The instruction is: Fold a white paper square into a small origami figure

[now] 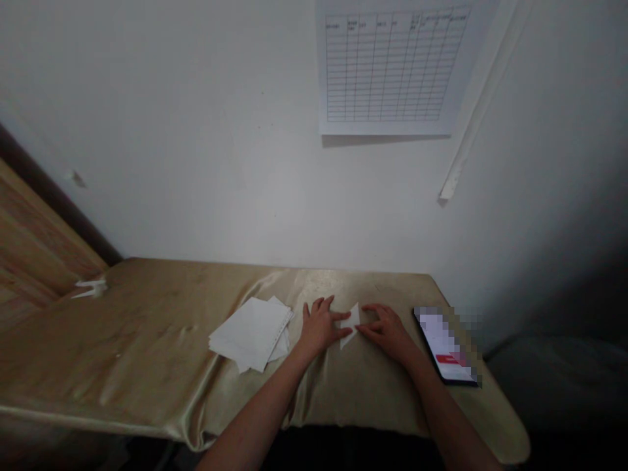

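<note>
A small folded white paper lies on the gold satin tablecloth. My left hand rests flat on the paper's left part, fingers spread and pressing down. From the right, my right hand touches the paper's edge with fingers stretched forward and together. Part of the paper is hidden under both hands. A stack of white sheets lies just left of my left hand.
A phone with a lit screen lies to the right of my right hand near the table edge. A folded white scrap sits at the far left. A ruled chart hangs on the white wall; wooden panel at left.
</note>
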Tool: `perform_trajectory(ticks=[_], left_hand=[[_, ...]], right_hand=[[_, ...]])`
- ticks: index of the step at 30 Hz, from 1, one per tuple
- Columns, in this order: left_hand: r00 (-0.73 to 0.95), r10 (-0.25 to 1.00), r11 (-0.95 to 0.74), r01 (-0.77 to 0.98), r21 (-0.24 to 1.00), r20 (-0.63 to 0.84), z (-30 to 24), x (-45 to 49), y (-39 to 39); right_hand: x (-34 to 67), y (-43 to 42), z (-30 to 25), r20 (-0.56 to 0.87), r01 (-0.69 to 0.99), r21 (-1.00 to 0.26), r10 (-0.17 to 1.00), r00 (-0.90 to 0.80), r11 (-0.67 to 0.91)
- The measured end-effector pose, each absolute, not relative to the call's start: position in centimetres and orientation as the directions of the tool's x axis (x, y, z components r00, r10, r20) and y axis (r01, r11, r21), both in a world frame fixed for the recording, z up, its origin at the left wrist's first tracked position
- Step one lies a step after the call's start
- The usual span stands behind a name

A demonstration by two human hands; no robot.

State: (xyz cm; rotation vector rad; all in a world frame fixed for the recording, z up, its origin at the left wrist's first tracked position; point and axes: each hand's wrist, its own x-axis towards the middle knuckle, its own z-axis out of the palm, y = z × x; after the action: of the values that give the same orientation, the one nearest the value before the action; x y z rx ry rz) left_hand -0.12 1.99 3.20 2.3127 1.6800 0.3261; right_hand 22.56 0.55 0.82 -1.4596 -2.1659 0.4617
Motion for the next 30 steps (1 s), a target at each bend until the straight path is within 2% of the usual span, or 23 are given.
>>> perform_trajectory(ticks=[11, 17, 23, 30], left_hand=[[0.300, 0.953, -0.293, 0.898, 0.328, 0.031, 3.1, -0.1, 1.9], [0.298, 0.953, -0.296, 0.892, 0.340, 0.049, 2.7, -0.2, 2.0], [0.290, 0.952, -0.305, 0.885, 0.353, 0.094, 2.2, -0.1, 1.9], [0.332, 0.934, -0.357, 0.850, 0.386, 0.133, 2.1, -0.5, 2.4]], right_hand=[[22.0, 0.3, 1.3, 0.167, 0.800, -0.455, 0.920, -0.355, 0.391], [21.8, 0.3, 1.0, 0.199, 0.824, -0.399, 0.915, -0.350, 0.402], [21.1, 0.4, 0.8, 0.296, 0.816, -0.422, 0.911, -0.288, 0.395], [21.6, 0.5, 0.7, 0.292, 0.833, -0.439, 0.931, -0.220, 0.335]])
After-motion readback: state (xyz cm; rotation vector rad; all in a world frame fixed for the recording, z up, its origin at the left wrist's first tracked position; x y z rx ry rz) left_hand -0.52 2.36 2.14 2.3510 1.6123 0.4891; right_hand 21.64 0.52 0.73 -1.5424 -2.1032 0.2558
